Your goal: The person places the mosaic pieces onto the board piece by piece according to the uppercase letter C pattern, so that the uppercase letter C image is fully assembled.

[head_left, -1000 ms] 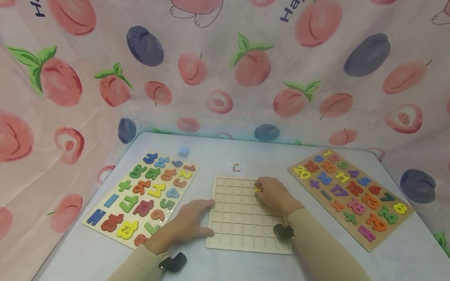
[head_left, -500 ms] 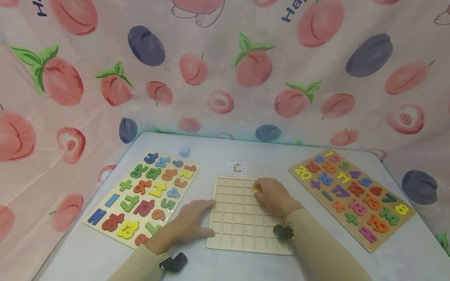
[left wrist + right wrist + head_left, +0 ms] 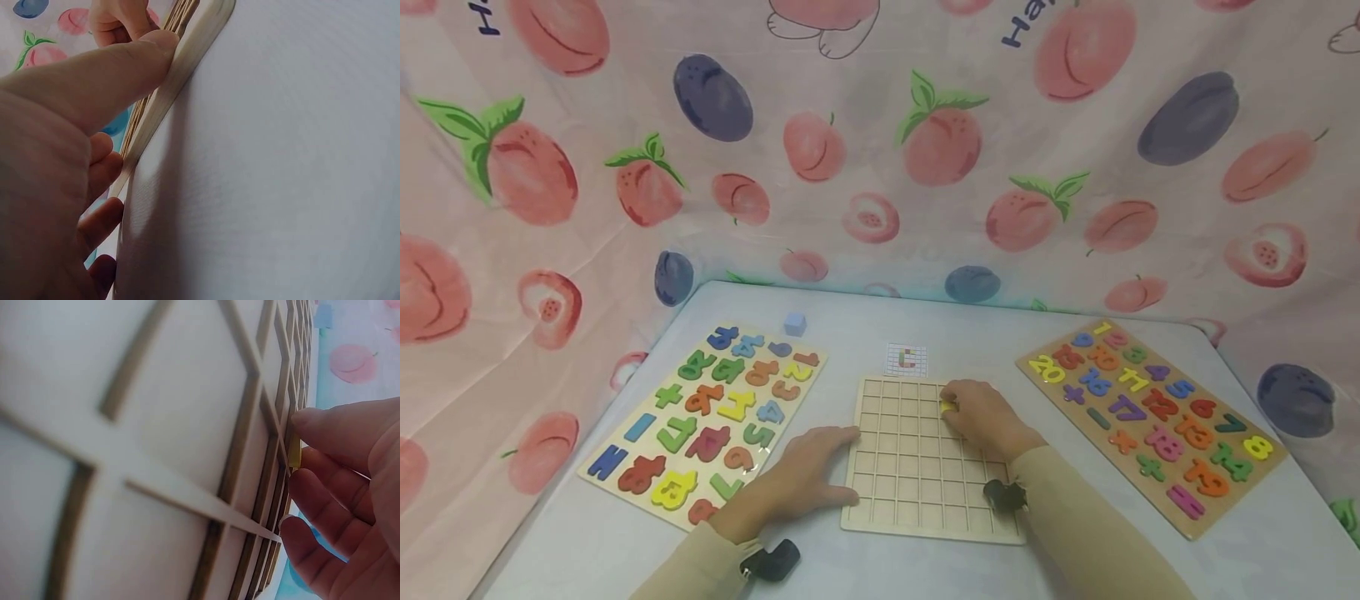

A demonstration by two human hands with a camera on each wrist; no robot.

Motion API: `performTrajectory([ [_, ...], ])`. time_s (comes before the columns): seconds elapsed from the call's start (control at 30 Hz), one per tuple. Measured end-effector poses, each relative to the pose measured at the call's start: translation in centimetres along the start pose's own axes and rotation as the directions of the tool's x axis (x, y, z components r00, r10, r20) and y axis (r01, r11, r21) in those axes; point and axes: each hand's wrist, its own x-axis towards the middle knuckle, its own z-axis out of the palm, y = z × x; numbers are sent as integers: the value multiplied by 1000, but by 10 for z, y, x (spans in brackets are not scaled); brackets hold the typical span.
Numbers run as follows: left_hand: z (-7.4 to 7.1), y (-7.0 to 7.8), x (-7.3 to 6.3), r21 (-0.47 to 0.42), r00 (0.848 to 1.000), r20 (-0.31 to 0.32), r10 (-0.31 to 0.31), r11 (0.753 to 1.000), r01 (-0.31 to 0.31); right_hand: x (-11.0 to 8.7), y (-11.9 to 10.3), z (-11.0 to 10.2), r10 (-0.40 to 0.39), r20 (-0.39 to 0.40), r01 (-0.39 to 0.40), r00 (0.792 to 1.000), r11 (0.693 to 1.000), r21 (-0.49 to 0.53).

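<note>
Fruit-print backdrop [image 3: 865, 275] behind a white-covered table [image 3: 805, 571]; two hands at a wooden grid board [image 3: 906, 454].
Right hand [image 3: 981, 417] pinching a small yellow piece [image 3: 295, 451] between thumb and fingers, at the grid board's far part, right of its middle; cannot tell whether it is seated in a cell. Left hand [image 3: 811, 471], thumb and fingers spread, touches the grid board's left edge. Number boards left [image 3: 636, 452] and right [image 3: 1221, 498] of the grid board; printed card [image 3: 906, 360] just beyond it, blue cube [image 3: 794, 324] beyond and left.
</note>
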Motion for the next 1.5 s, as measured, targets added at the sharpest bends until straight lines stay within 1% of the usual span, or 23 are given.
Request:
performTrajectory([
  [0.27, -1, 1, 0, -4, 1000, 2, 0, 1000, 0, 0, -2, 0, 11, 7, -11, 1000, 1000, 23],
  [0.57, -1, 1, 1, 6, 1000, 0, 1, 1000, -1, 2, -2, 0, 0, -1, 0, 1000, 1000, 24],
  [0.77, -1, 1, 1, 2, 1000, 4, -5, 1000, 5, -1, 1, 1, 8, 2, -9, 1000, 999, 40],
  [0.93, -1, 2, 0, 2, 1000, 12, -2, 1000, 2, -9, 7, -2, 48, -11, -47, 999, 995, 91],
  [1.07, -1, 1, -1, 10, 1000, 0, 10, 1000, -10, -19, 12, -9, 71, -29, -67, 997, 989, 130],
  [1.13, 0, 1, -1, 10, 1000, -6, 16, 1000, -16, -24, 14, -14, 97, -30, -91, 995, 985, 144],
  [1.33, 0, -1, -2, 0, 999, -19, 38, 999, -38, -39, 26, -25, 147, -44, -140, 988, 983, 119],
  [1.4, 0, -1, -2, 5, 999, -20, 36, 999, -36, -43, 33, -27, 144, -52, -139, 988, 986, 93],
  [1.5, 1, -2, -1, 6, 999, -22, 32, 999, -32, -50, 44, -30, 188, -32, -184, 982, 979, 90],
])
